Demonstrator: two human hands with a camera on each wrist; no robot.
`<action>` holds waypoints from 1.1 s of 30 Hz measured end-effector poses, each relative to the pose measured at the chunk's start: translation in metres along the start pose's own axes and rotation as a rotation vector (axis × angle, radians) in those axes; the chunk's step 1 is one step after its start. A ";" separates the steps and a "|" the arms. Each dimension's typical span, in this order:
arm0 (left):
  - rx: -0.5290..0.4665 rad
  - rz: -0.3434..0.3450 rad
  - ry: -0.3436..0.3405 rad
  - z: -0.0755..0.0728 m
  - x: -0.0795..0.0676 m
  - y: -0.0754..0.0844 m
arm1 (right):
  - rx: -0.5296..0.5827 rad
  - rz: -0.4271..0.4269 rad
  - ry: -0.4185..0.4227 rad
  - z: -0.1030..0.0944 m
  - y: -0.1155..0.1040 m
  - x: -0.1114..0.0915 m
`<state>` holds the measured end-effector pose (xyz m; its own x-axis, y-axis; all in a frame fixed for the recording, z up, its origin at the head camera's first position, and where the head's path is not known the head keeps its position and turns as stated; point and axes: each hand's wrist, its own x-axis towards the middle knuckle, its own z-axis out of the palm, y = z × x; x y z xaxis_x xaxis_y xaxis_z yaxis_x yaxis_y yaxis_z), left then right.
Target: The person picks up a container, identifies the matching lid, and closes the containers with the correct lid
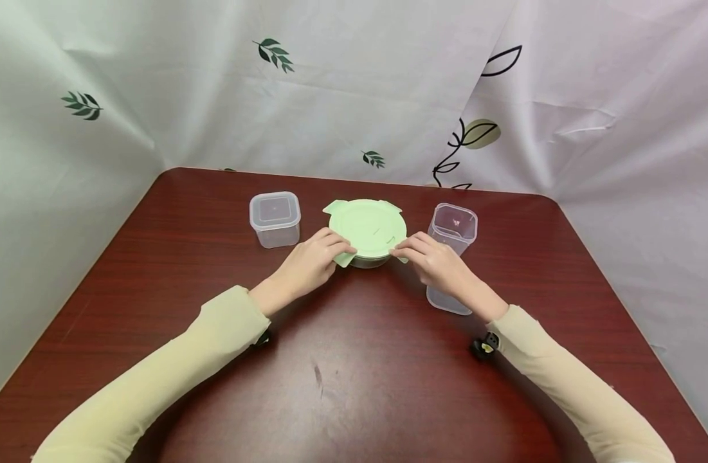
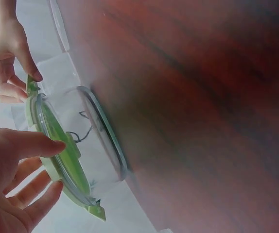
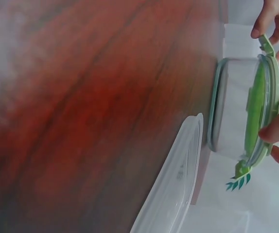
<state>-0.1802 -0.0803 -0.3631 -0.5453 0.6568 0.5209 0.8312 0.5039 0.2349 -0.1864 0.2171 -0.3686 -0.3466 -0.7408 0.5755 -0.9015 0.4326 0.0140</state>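
A round clear container (image 1: 370,263) with a pale green lid (image 1: 366,225) stands near the table's far side. Flaps stick outward from the lid's rim. My left hand (image 1: 312,262) pinches the front-left flap (image 1: 344,260) between thumb and fingers. On the front-right side my right hand (image 1: 437,262) pinches another flap (image 1: 404,260). In the left wrist view the thumb lies on the lower side of the rim, with the fingers on the lid's upper side. Through the clear wall (image 3: 239,102) the lid's green underside shows in the right wrist view.
Left of the hands stands a square clear plastic box (image 1: 275,220) with its lid on. To the right is a taller clear box (image 1: 454,225) without a lid, partly behind my right hand. A clear lid (image 1: 448,300) lies below my right wrist. A patterned white curtain (image 1: 330,96) hangs behind the table.
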 end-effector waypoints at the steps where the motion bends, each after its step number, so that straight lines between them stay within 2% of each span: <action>1: 0.000 0.000 -0.001 0.000 -0.001 0.001 | -0.006 -0.012 0.002 0.000 -0.001 0.000; 7: -0.004 0.023 -0.002 -0.003 -0.008 0.008 | -0.004 -0.064 -0.003 -0.001 -0.005 -0.003; 13: -0.005 0.027 -0.038 -0.010 -0.011 0.014 | 0.057 -0.013 -0.014 -0.005 -0.009 -0.003; 17: -0.013 -0.021 -0.094 -0.014 -0.010 0.012 | 0.037 0.124 0.038 -0.003 -0.011 0.000; 19: -0.012 -0.054 -0.107 -0.015 -0.008 0.010 | 0.034 0.239 0.059 -0.002 -0.012 0.003; 21: -0.005 -0.092 -0.089 -0.017 -0.005 0.008 | 0.045 0.365 0.053 -0.003 -0.012 0.008; 24: -0.002 -0.187 -0.027 -0.018 0.000 0.005 | 0.099 0.553 0.014 -0.005 -0.010 0.016; 27: -0.037 -0.342 -0.002 -0.019 0.007 0.002 | 0.146 0.696 -0.035 -0.005 -0.006 0.023; 31: -0.110 -0.554 -0.078 -0.020 0.016 -0.002 | 0.188 0.820 -0.073 -0.004 -0.001 0.032; 33: -0.140 -0.622 -0.121 -0.019 0.020 -0.003 | 0.208 0.864 -0.087 -0.003 0.000 0.036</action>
<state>-0.1915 -0.0798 -0.3376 -0.9312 0.3283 0.1583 0.3575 0.7384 0.5718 -0.1978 0.1924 -0.3451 -0.9376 -0.2394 0.2523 -0.3425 0.7619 -0.5497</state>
